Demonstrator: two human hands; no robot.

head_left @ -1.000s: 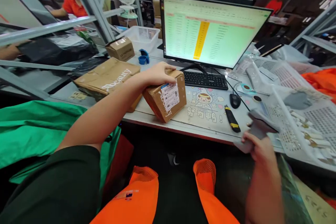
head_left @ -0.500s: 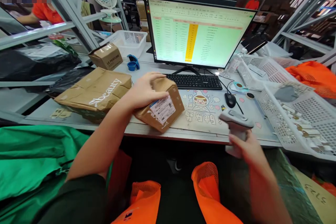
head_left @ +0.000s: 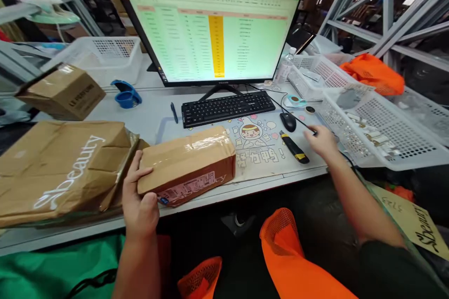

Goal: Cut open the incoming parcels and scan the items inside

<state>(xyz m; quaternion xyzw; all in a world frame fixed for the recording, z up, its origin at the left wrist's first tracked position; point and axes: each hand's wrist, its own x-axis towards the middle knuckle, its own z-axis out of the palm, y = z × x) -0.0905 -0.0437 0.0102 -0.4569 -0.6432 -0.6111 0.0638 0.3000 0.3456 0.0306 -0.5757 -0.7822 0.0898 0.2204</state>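
Note:
My left hand [head_left: 140,196] grips the left end of a cardboard box [head_left: 189,159], fingers on its top and thumb near the front edge. A printed label [head_left: 185,187] is on the box's front side, which faces me. The box is at the table's front edge, left of the cartoon desk mat. My right hand [head_left: 322,142] is closed with curled fingers by a black cable [head_left: 305,125], right of the mouse [head_left: 288,122]. What it holds is hidden, and the scanner cannot be made out. A black and yellow utility knife [head_left: 294,147] lies on the mat.
A larger carton [head_left: 66,168] and a small open box [head_left: 63,91] stand left, near a blue lidded container [head_left: 126,95]. The keyboard [head_left: 228,108] lies before the monitor [head_left: 213,28]. White plastic baskets [head_left: 396,121] line the right, one with small items inside.
The box has turned, its label side now lower and facing me. My right hand has moved forward onto the table; the scanner it held is out of sight. The view has shifted closer.

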